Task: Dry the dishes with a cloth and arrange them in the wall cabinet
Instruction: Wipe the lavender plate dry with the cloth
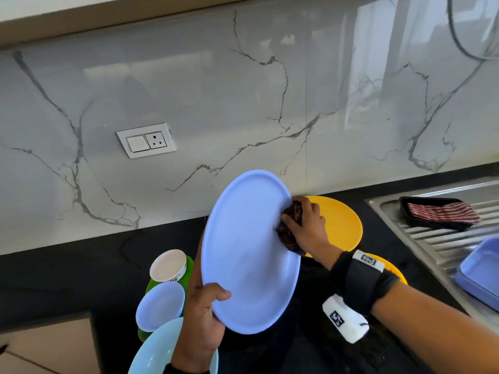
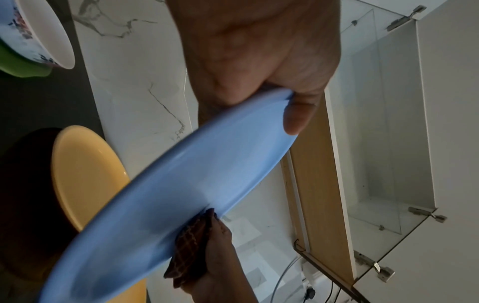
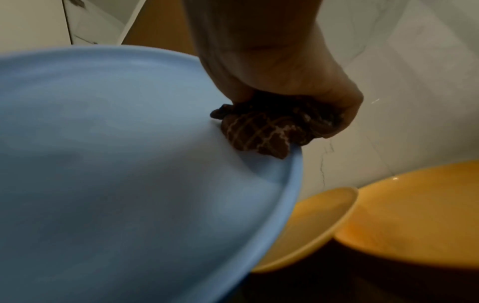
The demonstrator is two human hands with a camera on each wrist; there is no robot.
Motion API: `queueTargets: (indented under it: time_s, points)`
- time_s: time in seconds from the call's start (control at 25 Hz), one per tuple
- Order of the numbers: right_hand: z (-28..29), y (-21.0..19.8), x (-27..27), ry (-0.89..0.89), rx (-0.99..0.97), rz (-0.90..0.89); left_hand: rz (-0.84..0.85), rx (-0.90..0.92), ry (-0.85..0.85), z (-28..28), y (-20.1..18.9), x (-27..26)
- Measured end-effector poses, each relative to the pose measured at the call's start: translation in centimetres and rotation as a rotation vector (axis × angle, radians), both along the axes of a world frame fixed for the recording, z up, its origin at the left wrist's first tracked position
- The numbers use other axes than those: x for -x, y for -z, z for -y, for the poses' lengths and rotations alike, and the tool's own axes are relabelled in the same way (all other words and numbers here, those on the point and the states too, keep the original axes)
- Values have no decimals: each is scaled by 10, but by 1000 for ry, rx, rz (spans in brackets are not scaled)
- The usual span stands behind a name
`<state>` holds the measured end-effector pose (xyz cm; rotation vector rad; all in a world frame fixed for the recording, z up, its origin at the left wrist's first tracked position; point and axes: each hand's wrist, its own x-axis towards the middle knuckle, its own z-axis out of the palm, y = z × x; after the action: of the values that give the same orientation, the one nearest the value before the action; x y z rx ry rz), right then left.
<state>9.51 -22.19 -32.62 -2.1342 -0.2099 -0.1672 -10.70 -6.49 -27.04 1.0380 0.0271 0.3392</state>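
1. Plates: 1 large blue plate (image 1: 249, 255), round, smooth, held tilted above counter; 2 yellow plates (image 1: 340, 222) behind it
2. Left hand (image 1: 204, 319) grips its lower rim, thumb on face
3. Right hand (image 1: 307, 228) bunches dark checked cloth (image 1: 293, 230) against right rim
4. Black tray (image 1: 432, 215) on drainer holds 1 striped cloth (image 1: 442, 211)

Both hands raised, each closed on something.

Left hand (image 1: 205, 319) low, thumb hooked over the near rim of the blue plate (image 1: 251, 252), fingers curled behind it. Right hand (image 1: 305, 228) reaching in from the right, wrist strapped, bunching the dark cloth (image 1: 293, 225) against the plate's far edge.
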Motion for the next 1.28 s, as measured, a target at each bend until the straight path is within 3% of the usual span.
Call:
queueTargets:
  time_s: [0.12,0.24,0.4,0.56,0.72,0.8,0.92,1.08,1.16,1.28]
  points:
    - [-1,8,17,170,-134,-11,-30,24,-27,5,2,-3]
    - [-6,-8,28,184,-385,292,-57,57,-30,4,3,-4]
    - [-27,-36,39,-9,-314,325,-73,24,-34,-2,1,-4]
    - [-40,-50,65,-354,-203,541,-69,23,34,-11,-3,-7]
    - [-38,-24,110,-821,86,865,-99,159,122,-19,1,-7]
    - [-21,4,119,-919,291,961,-197,100,141,-22,3,-8]
    - [13,39,91,-816,443,1009,-124,64,110,-16,1,-7]
    - [25,30,39,-387,56,528,-78,75,-10,-8,0,-8]
    - [15,8,26,-255,-126,529,-71,23,6,-5,0,-9]
    - [-19,-27,39,-234,-210,560,-56,21,4,-3,-1,-12]
